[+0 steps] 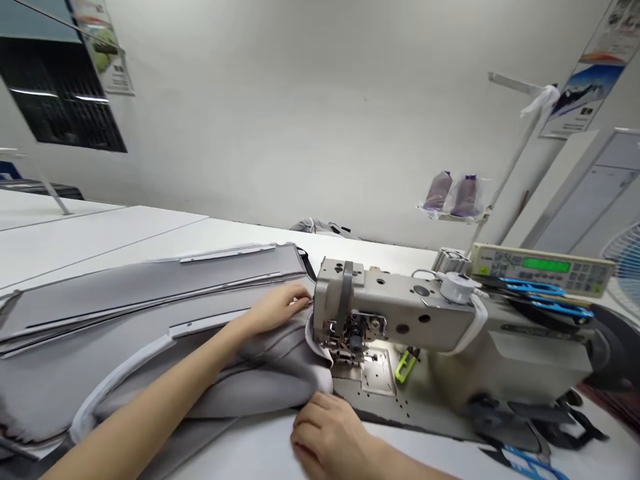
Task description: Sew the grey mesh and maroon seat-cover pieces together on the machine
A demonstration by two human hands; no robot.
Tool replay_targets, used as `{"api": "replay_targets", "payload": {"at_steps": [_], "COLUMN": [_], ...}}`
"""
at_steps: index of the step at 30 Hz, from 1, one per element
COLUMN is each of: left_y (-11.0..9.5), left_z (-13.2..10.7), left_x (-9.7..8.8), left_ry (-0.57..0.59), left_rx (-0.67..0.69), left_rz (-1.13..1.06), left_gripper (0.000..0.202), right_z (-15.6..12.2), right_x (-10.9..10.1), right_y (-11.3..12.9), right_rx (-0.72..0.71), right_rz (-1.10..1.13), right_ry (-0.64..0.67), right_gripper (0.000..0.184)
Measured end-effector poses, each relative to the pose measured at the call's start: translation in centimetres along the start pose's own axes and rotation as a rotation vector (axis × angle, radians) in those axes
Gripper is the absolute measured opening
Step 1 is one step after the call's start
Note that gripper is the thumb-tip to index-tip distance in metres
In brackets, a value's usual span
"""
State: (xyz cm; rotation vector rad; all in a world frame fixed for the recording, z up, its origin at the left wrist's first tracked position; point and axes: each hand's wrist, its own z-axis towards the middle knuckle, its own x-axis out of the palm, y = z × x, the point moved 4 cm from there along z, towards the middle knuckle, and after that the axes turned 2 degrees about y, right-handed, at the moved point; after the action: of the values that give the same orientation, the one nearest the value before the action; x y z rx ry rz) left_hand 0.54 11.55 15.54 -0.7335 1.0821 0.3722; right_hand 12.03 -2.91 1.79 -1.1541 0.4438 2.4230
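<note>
1. So the main thing here is a big, floppy grey fabric piece with white edging strips (125,337). It lies under the left fingers, up to the right ones, and spreads far off to their left, where the picture cuts it off.
2. Left hand (280,308): laid on the grey fabric, fingers bent, tips right by the machine's head. Those tips are partly tucked out of sight, so can't tell if they're pinching or just pressing.
3. Right hand (333,427): nearer the wearer, fingers curled in at the fabric's near edge. The undersides are hidden, so no clue whether they've actually got a grip.
4. Just right of the left fingertips is a beige-grey metal sewing machine (395,307). The needle's hard to pick out among the dark parts, and the fabric edge there bunches up and hides some of the plate.
5. Right of both hands' fingers, on the machine bed, sit small snips with a yellow-green handle (407,365).
6. Way further right of the fingers, a blue-handled tool (533,461) gets chopped by the bottom edge.
7. White desk (255,443) shows just left of the right fingers.
</note>
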Motion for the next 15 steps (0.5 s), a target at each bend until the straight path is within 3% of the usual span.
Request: {"api": "replay_targets", "payload": {"at_steps": [4,7,11,13,15], "left_y": [-3.9,-5.3,-6.0,-6.7,-7.4], "left_z": [-4.9,-7.2,-7.9,-7.7,-7.2], "left_x": [1.8,4.3,6.3,6.7,7.2], "left_ry": [0.167,0.255,0.217,0.187,0.229], "left_rx": [0.046,0.088,0.123,0.19,0.212], "left_rz": [0.231,0.491,0.628,0.64,0.669], "left_gripper": [0.031,0.033,0.031,0.033,0.043], "right_z": [0.1,-0.4,-1.3,-1.2,-0.8], "right_x": [-2.3,-2.8,-2.9,-3.0,-2.9], "right_y": [0.3,-0.3,-1.8,-2.0,-1.8], "right_rx": [0.048,0.099,0.237,0.24,0.214], "right_rz": [0.027,-0.025,-0.11,-0.102,-0.08], "right_ry": [0.115,0.147,0.191,0.199,0.226], "right_gripper": [0.013,0.025,0.032,0.03,0.027]}}
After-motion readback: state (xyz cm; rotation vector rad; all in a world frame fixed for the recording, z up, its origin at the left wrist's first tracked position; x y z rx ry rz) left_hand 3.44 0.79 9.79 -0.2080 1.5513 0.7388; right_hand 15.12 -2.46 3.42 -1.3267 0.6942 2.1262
